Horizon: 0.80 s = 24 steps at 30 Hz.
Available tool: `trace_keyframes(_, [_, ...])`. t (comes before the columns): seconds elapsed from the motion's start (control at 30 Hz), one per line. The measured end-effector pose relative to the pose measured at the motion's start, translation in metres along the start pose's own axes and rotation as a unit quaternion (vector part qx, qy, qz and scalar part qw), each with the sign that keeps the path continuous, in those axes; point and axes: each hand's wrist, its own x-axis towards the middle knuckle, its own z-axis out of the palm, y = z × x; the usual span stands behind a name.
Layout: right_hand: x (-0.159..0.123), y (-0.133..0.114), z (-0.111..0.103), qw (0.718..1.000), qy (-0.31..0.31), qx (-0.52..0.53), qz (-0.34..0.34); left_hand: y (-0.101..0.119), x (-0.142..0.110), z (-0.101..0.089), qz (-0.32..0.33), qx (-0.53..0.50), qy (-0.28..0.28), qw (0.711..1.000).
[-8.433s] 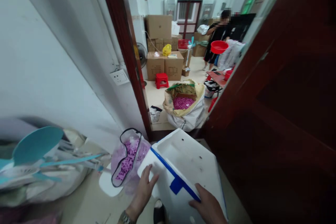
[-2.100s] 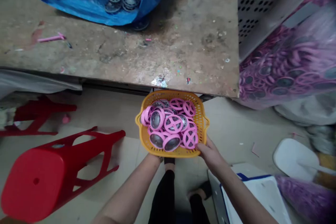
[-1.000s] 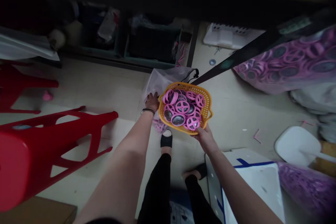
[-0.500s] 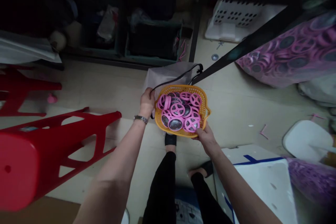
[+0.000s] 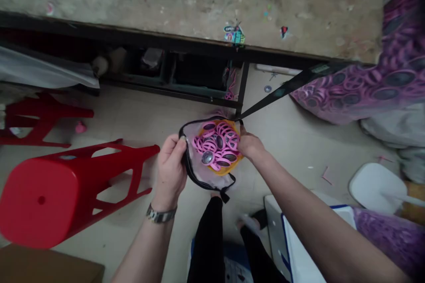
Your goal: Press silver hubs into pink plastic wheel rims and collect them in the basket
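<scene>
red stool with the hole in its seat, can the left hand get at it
Probably yes: the red stool stands left of the left hand, with nothing visible between them. That hand grips the black-rimmed bag, though, so it would likely have to let go first.

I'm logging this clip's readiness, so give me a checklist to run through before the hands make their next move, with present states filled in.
1. Left hand grips the black-edged bag: ok, at its rim.
2. Bag mouth open: ok, pink wheels show inside.
3. Yellow basket within the bag's rim: ok.
4. Right hand firmly on the basket: cannot tell, fingertips hidden.
5. Floor free of stray parts: not ok, a grey disc lies there.
</scene>
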Motion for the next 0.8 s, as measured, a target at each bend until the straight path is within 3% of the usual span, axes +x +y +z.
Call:
trace_keyframes(0.1, [-0.005,-0.001,-0.001,1.000,-0.011,-0.021,0.011,0.003,0.011,-0.016,0.016,0.004,0.017,1.000])
trace_keyframes(0.2, [-0.017,-0.003,-0.003,0.997,0.018,-0.070,0.014,-0.006,0.010,-0.022,0.015,0.010,0.021,1.000])
trace_keyframes(0.37, [-0.037,-0.004,-0.021,0.984,0.063,-0.161,-0.040,-0.022,-0.013,0.004,-0.047,-0.011,-0.031,0.998])
trace_keyframes(0.53, [-0.039,0.000,-0.048,0.987,0.049,-0.154,-0.022,-0.010,-0.028,0.035,-0.066,-0.050,-0.068,0.994])
trace_keyframes(0.8, [-0.057,-0.006,-0.068,0.982,0.079,-0.167,-0.031,0.002,-0.011,0.032,-0.043,-0.056,-0.030,0.997])
